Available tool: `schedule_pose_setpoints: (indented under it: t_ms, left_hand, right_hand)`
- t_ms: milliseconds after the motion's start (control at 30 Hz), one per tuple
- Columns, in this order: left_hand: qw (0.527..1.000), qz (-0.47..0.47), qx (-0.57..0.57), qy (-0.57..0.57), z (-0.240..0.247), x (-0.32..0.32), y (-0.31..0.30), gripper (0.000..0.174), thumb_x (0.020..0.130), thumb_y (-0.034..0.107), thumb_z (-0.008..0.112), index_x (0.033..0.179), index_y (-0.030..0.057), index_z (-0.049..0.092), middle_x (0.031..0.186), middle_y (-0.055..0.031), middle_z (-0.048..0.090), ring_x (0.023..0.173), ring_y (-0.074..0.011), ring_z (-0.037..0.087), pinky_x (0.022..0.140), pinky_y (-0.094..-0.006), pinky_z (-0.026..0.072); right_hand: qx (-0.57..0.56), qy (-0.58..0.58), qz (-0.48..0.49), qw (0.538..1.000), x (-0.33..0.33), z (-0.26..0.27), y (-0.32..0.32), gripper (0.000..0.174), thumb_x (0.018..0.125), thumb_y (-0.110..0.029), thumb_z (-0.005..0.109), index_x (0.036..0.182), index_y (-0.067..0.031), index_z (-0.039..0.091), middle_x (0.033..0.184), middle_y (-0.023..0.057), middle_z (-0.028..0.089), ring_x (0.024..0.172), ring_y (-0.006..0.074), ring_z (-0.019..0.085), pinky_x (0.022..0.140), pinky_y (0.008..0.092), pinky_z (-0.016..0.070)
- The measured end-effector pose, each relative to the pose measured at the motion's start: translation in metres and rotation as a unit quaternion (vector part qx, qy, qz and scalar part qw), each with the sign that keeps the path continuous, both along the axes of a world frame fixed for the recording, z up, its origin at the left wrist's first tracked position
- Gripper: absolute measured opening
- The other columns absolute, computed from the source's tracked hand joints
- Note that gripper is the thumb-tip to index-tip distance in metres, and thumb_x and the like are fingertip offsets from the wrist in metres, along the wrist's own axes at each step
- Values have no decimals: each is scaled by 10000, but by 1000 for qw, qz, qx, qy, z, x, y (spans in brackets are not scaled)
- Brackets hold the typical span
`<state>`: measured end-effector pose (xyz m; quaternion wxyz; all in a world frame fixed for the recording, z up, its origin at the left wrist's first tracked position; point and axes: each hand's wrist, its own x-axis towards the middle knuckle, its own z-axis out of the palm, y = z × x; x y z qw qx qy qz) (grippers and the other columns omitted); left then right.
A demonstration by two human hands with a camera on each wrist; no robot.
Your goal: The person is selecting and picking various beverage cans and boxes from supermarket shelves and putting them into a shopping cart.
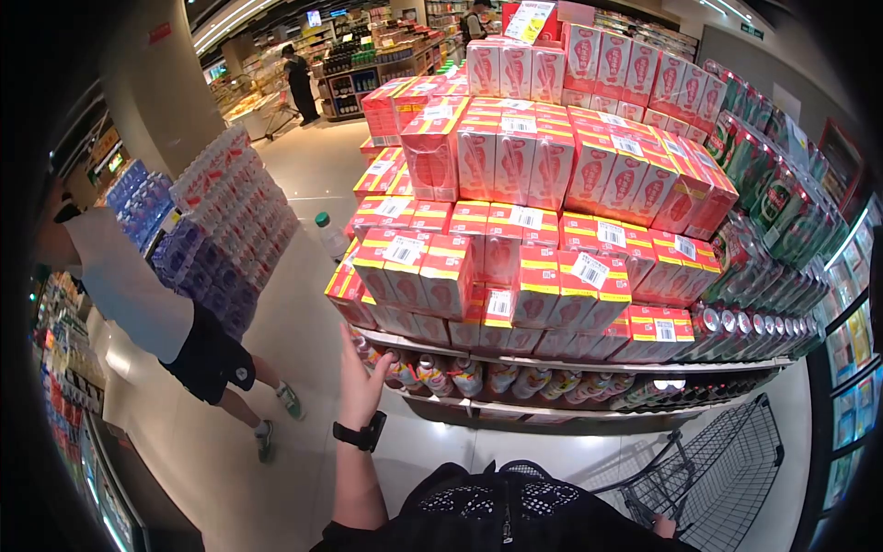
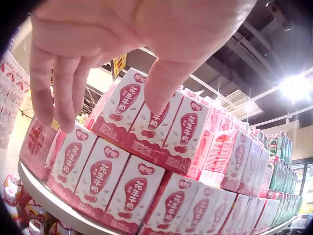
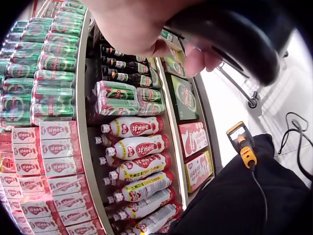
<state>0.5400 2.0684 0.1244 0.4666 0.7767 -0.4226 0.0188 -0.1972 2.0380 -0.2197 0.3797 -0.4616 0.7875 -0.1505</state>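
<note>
My left hand, wearing a black watch, is raised beside the left corner of a shelf stacked with red and white milk packs. In the left wrist view the left hand has its fingers extended and thumb apart, in front of the packs; whether it touches them I cannot tell. Low at the right, my right hand is at the shopping cart. The right wrist view has the right hand with fingers curled round the cart's black handle.
Bottles lie on the lower shelf, and green can packs are stacked at the right. A person in dark shorts walks at the left beside stacked bottled drinks. Tiled floor runs between. Fridges line the right edge.
</note>
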Motion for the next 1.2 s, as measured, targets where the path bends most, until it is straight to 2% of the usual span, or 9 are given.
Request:
schedule_pose_setpoints:
  t_ms: [67, 167, 400, 567, 733, 867, 1033, 1167, 1200]
  left_hand:
    - [999, 1, -36, 3, 22, 8, -15, 984, 777, 89, 755, 1494, -17, 90, 1416, -262, 334, 1282, -362, 404, 1051, -406, 358]
    - [995, -4, -60, -79, 30, 37, -41, 1052, 711, 100, 816, 1491, -4, 118, 1403, -243, 344, 1297, -341, 390, 1054, -426, 371]
    - [955, -234, -142, 113, 46, 91, -92, 1174, 603, 109, 894, 1487, 38, 123, 1399, -188, 358, 1291, -281, 407, 1063, -405, 380]
    - [909, -139, -224, 323, 51, 126, -100, 869, 957, 634, 325, 1493, 34, -4, 1106, -141, 630, 853, -138, 622, 661, -257, 502]
    - [877, -175, -134, 426, 39, 148, -92, 938, 919, 650, 409, 1502, 32, 12, 1080, -95, 652, 828, -113, 609, 706, -259, 482]
    - [906, -287, -79, 300, 29, 140, -94, 1052, 894, 547, 577, 1494, 53, -133, 1192, -127, 586, 1016, -153, 600, 807, -272, 497]
    - [877, -282, -144, 361, 29, 118, -107, 1339, 537, 219, 943, 1484, 74, 8, 1359, -143, 418, 1239, -252, 465, 1029, -368, 396]
    - [925, -260, -101, 259, 18, 107, -106, 1226, 541, 84, 917, 1428, 86, 71, 1315, -180, 417, 1201, -241, 489, 978, -368, 460]
    - [930, -254, -93, 250, 17, 106, -105, 1188, 544, 49, 909, 1410, 89, 96, 1300, -187, 419, 1184, -235, 500, 959, -365, 480]
  right_hand:
    - [-43, 132, 121, 983, -12, -30, 14, 168, 793, -178, 601, 810, -34, 685, 672, 173, 631, 503, 337, 598, 537, 431, 497]
    - [69, -203, -257, 942, 131, 148, 7, 157, 820, -90, 532, 924, 4, 605, 595, 172, 550, 383, 317, 510, 408, 439, 467]
    - [39, -241, -302, 922, 182, 147, 14, 174, 814, -3, 500, 957, -18, 402, 525, 96, 431, 365, 255, 470, 328, 422, 426]
    - [48, -256, -287, 922, 209, 138, 16, 208, 814, 20, 486, 987, -20, 378, 527, 90, 431, 368, 254, 477, 327, 420, 426]
    - [68, -264, -278, 921, 244, 158, 14, 159, 817, 31, 484, 956, 23, 407, 515, 87, 425, 365, 249, 477, 341, 412, 440]
    - [34, -268, -296, 916, 283, 187, 12, 116, 820, 34, 476, 924, 27, 424, 506, 80, 418, 364, 233, 461, 340, 401, 431]
    - [43, -322, -334, 885, 291, 180, 13, 218, 818, 4, 495, 961, -101, 369, 554, 61, 418, 394, 205, 440, 360, 383, 427]
    - [48, -347, -330, 877, 292, 173, 17, 257, 834, -80, 564, 1012, -135, 387, 604, 66, 468, 439, 220, 501, 405, 403, 452]
    - [83, -228, -233, 942, 294, 185, 21, 211, 831, -110, 589, 977, -99, 437, 614, 81, 501, 468, 241, 529, 436, 417, 468]
